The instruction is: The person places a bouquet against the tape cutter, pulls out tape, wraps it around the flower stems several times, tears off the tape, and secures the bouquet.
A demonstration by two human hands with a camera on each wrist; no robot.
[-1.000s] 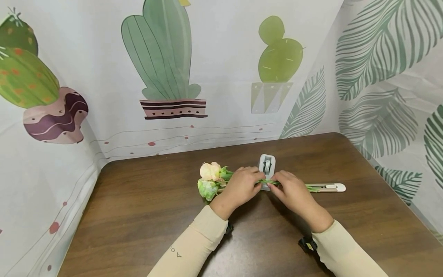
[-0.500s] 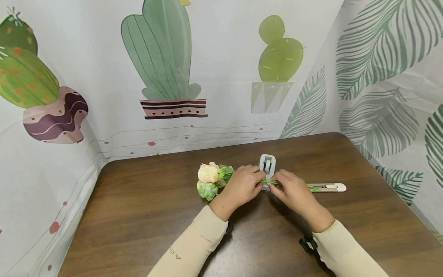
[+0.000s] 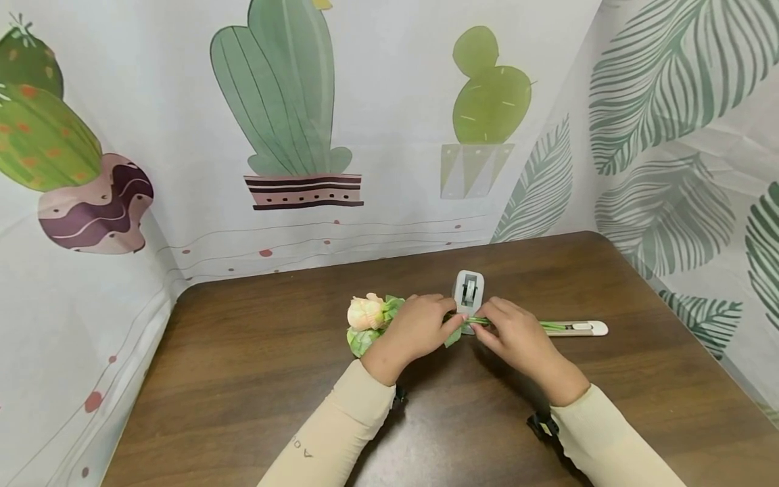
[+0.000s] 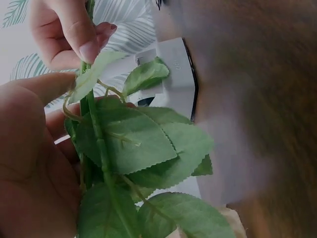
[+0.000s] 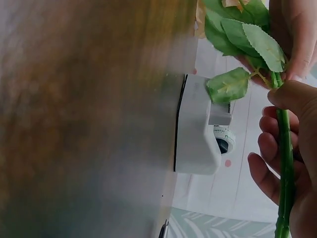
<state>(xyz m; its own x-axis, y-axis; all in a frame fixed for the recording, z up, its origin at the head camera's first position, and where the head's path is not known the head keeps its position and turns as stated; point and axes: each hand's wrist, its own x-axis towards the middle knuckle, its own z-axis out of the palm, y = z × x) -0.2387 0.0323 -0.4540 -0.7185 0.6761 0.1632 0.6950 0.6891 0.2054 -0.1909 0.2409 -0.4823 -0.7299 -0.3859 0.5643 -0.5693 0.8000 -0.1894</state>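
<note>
Both hands hold a small bunch of artificial flowers above the wooden table. A peach bloom and a pale green bloom stick out left of my left hand. That hand's fingers curl round the leafy part of the stems, and leaves fan out beside its palm. Close to its right, my right hand pinches the green stems between thumb and fingers. The stem ends reach past it to the right. Directly behind the stems stands a white tape dispenser with a tape roll in it.
A white-and-beige utility knife lies to the right of the right hand, partly under the stem ends in the head view. The brown table ends at the back against a hanging cloth printed with cacti and leaves.
My left hand has shifted slightly left and turned, its thumb now showing on the stems. The blooms have tilted, and a leaf shows below that hand. The right hand has stayed almost still.
</note>
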